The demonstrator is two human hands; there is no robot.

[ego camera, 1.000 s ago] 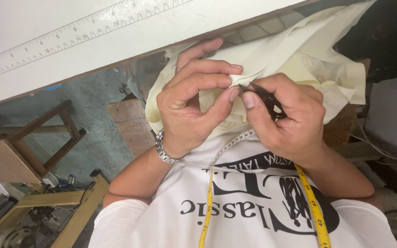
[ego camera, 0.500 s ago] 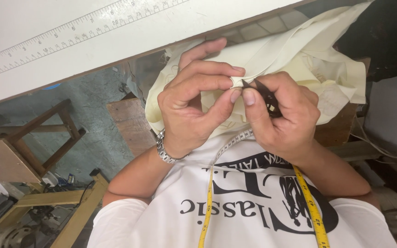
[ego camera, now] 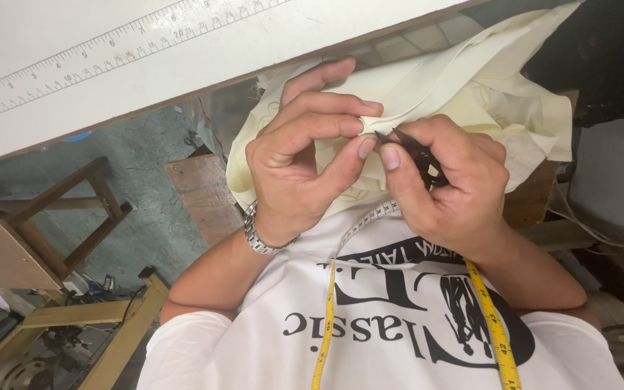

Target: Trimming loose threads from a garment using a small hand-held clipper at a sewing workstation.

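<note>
The left hand (ego camera: 301, 173) pinches a fold of the cream cloth (ego camera: 471, 79) between thumb and forefinger, its grip closed tight on the fabric edge, with the other fingers curled above and resting on the cloth. The right hand (ego camera: 456, 188) sits just beside it, thumb tip almost touching the left thumb, and its grip is closed around a small dark tool (ego camera: 409, 148), which looks like a thread cutter or small snips; the pointed tip of the tool meets the cloth right at the spot the left hand pinches. The cloth hangs bunched in front of the person's chest, spilling from under the edge of the white surface (ego camera: 52, 36) at the top of the view and lying behind and around both hands. A printed ruler (ego camera: 110, 54) runs along that surface near its edge. A metal watch band (ego camera: 258, 235) circles the left wrist. A yellow tape measure (ego camera: 489, 318) hangs around the neck and down both sides of the white printed shirt (ego camera: 370, 347). To the left, below the surface, stand a wooden stool (ego camera: 59, 217) and a wooden frame (ego camera: 120, 325) on the floor.
</note>
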